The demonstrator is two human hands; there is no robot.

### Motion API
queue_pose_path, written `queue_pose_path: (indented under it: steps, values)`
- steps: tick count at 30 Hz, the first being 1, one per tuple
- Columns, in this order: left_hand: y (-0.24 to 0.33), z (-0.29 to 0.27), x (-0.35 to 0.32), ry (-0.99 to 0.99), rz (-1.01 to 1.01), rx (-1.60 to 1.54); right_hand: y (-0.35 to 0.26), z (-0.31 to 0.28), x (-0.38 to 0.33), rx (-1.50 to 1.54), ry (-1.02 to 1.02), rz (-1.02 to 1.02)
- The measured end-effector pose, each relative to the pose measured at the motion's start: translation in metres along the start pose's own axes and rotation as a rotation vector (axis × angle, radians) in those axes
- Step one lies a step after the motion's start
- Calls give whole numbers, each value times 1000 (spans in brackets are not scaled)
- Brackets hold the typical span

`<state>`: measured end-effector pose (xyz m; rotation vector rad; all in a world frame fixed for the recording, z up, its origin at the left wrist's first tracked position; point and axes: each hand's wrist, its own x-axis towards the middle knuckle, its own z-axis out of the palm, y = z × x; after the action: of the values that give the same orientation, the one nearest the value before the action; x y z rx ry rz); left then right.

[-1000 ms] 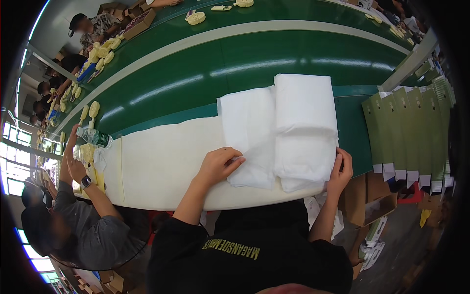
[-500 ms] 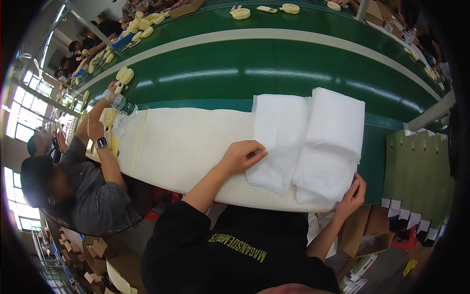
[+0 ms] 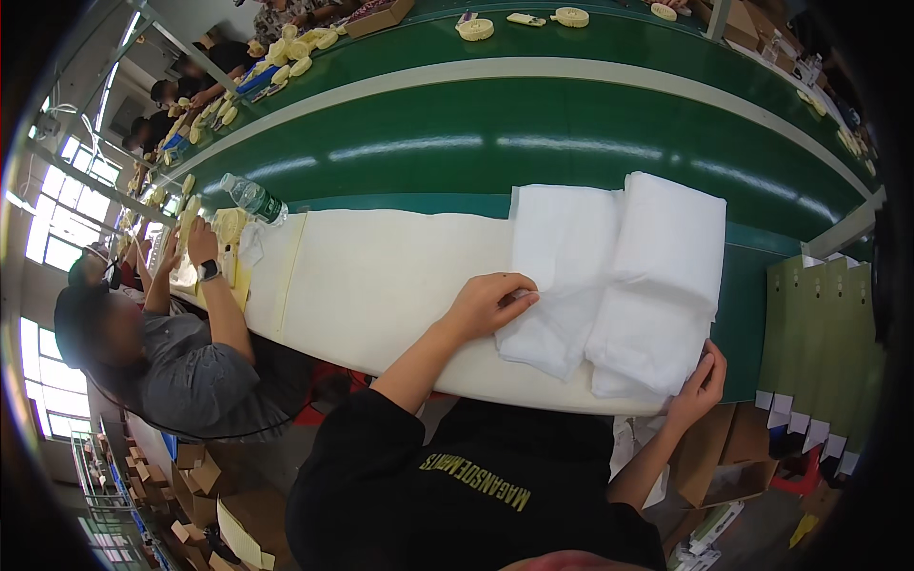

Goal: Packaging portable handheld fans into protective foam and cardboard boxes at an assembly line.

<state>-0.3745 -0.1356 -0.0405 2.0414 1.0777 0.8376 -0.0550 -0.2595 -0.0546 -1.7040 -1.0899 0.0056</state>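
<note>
Two white foam-sheet stacks [image 3: 619, 285] lie on the cream surface [image 3: 381, 285]. Left hand [image 3: 490, 305] presses flat, fingers [image 3: 519, 297] released, on the nearer stack's edge; right hand [image 3: 700, 381] apparently pinches the other's corner. Likely light, soft, limp: grip edges.

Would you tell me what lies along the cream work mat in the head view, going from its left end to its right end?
Water bottle → left hand → flatter white stack → thicker white stack → right hand.
</note>
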Motion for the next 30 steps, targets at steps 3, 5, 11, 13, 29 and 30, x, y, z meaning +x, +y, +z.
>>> queue_pose_path:
  steps: [3,5,11,13,29,30]
  values:
    - [-2,-2,-1,-6,6,20,-1,1,-1,-12,-2,-11]
    - [-3,-2,-2,-13,10,26,-1,1,-1,-17,-8,-20]
    - [-3,-1,-1,-20,45,31,-2,-1,-2,-18,11,1]
    - [-1,-1,-1,-38,51,21,-5,1,-2,-14,4,14]
    - [3,0,0,-52,17,45,-13,0,2,-34,-9,42]
    - [3,0,0,-49,17,43,-14,-1,2,-37,-10,48]
